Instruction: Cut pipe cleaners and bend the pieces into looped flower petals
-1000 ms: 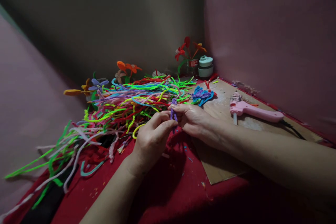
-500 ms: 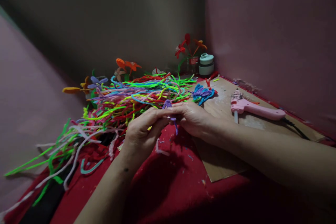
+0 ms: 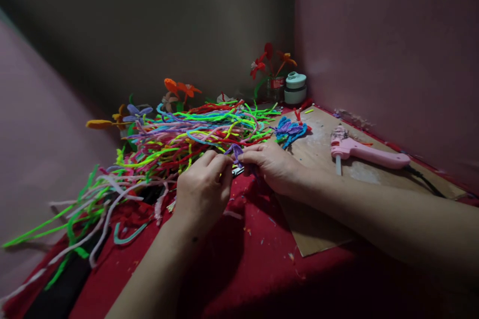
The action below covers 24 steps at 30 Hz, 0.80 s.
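Observation:
Between my hands is a purple pipe cleaner (image 3: pixel 235 151), bent into a peaked loop. My left hand (image 3: pixel 204 187) pinches its left side, with the fingers curled in. From the other side my right hand (image 3: pixel 271 167) grips it between thumb and fingertips; a purple end hangs in shadow below that hand. A small metallic tool (image 3: pixel 237 172) shows partly behind the fingers, and its kind is unclear. Just beyond lies a big heap of colourful pipe cleaners (image 3: pixel 209 129). A blue and purple pipe cleaner bundle (image 3: pixel 290 130) rests to the right of the heap.
On a brown board (image 3: pixel 318 239) at the right lies a pink glue gun (image 3: pixel 368 154) with a dark cord. Pipe cleaner flowers (image 3: pixel 258 66) and a pale green lidded jar (image 3: pixel 295 88) stand at the back. Red cloth (image 3: pixel 239 269) with scraps covers the table.
My left hand has turned, its fingers now curled more tightly around the purple pipe cleaner. The loop between my hands has widened, and the metallic tool behind shows more.

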Each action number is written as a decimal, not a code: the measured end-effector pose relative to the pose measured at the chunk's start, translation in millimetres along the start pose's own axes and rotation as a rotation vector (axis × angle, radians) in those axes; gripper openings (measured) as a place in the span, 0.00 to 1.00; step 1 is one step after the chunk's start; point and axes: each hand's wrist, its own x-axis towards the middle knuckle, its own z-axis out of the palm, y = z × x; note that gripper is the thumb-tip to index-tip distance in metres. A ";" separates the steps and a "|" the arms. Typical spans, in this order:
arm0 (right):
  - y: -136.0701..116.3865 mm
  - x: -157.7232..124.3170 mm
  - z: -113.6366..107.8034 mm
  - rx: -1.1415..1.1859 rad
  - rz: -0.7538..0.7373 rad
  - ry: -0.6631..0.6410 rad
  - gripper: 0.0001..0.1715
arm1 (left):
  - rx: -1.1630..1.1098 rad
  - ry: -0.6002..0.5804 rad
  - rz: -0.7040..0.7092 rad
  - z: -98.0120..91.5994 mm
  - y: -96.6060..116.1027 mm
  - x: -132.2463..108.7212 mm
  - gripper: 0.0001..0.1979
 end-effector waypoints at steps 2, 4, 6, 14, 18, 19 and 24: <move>-0.5 -0.9 -0.9 -0.090 -0.028 0.003 0.12 | 0.068 -0.015 0.017 1.1 0.9 -0.9 0.08; -0.7 -1.3 -1.8 -0.158 -0.052 0.002 0.12 | 0.150 -0.033 0.045 2.2 2.7 -1.8 0.09; -0.7 -1.3 -2.4 -0.207 -0.060 -0.005 0.10 | 0.251 -0.046 0.073 2.8 5.9 -2.6 0.10; -3.5 -4.9 0.4 -0.393 -0.022 0.018 0.09 | 0.432 -0.107 0.153 0.7 23.5 -7.3 0.09; -3.4 -5.5 0.9 -0.401 -0.009 0.009 0.09 | 0.406 -0.132 0.133 3.8 26.3 -10.6 0.09; -3.3 -5.3 0.9 -0.370 0.004 0.019 0.08 | 0.376 -0.133 0.128 5.0 25.7 -10.8 0.09; -4.0 -2.9 0.0 -0.176 0.055 0.034 0.09 | -0.073 -0.075 0.033 4.9 18.2 -5.7 0.07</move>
